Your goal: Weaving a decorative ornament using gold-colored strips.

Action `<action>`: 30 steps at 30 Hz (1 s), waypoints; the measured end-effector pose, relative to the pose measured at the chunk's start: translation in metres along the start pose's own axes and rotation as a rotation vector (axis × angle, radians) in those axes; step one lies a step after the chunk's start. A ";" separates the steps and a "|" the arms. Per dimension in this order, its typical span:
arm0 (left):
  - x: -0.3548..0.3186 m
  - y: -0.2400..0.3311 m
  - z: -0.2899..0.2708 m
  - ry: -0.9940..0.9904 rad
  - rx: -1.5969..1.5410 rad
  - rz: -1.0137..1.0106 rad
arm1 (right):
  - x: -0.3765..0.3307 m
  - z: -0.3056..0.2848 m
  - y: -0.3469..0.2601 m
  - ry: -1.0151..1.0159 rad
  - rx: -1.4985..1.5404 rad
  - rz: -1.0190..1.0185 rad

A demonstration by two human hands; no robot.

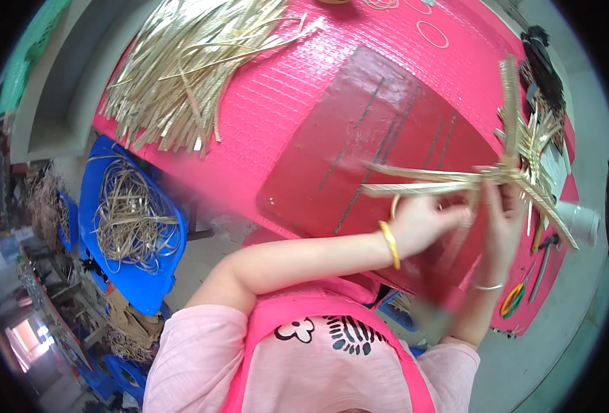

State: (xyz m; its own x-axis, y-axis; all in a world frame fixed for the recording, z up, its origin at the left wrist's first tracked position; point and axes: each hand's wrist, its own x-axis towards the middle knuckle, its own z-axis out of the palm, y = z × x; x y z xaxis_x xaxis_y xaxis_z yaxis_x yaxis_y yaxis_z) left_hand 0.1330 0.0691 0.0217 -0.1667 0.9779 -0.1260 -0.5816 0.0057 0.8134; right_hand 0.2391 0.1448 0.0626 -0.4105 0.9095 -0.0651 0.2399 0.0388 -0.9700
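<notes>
Pink table (277,103) w/ straw strips (187,62), scissors (514,297)

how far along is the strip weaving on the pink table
Early on. Done: a few pale strips crossed into a small star-shaped start. In hand: left hand and right hand hold that crossing. Left: the strip pile on the pink table lies unwoven.

Left hand (425,224) grip: fingertips blurred where they meet the woven strip piece (504,172); hold cannot be resolved.
Right hand (500,220) grip: fingers run behind the strips; contact points hidden.
Strip pile (187,62), 11 o'clock: far end cut off by the top edge.
Worktop (284,103): near edge hidden behind both forearms.
Tools (525,289), 4 o'clock: too small to identify.
Blue chair (146,289), 8 o'clock: lower part hidden by the shoulder.
</notes>
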 end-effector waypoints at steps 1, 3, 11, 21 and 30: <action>-0.002 0.007 -0.003 -0.202 0.205 -0.088 | 0.010 -0.022 0.004 0.070 -0.022 -0.026; -0.004 0.021 -0.020 -0.314 0.597 0.116 | 0.030 -0.081 -0.005 0.208 -0.019 -0.018; 0.057 0.120 -0.228 0.739 2.210 0.724 | 0.091 -0.248 0.035 0.392 -0.708 -0.190; 0.003 0.150 -0.125 0.184 1.008 0.261 | 0.050 0.101 -0.028 -0.702 0.162 0.049; 0.010 0.125 -0.135 0.052 0.570 -0.009 | 0.075 0.134 -0.007 -0.425 0.443 0.080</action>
State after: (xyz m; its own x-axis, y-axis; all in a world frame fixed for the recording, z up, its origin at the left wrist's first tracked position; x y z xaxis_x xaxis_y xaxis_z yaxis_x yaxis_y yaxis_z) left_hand -0.0489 0.0518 0.0455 -0.2110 0.9659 -0.1499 -0.0642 0.1394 0.9882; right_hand 0.0889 0.1578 0.0331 -0.7426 0.6548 -0.1405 -0.0662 -0.2806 -0.9575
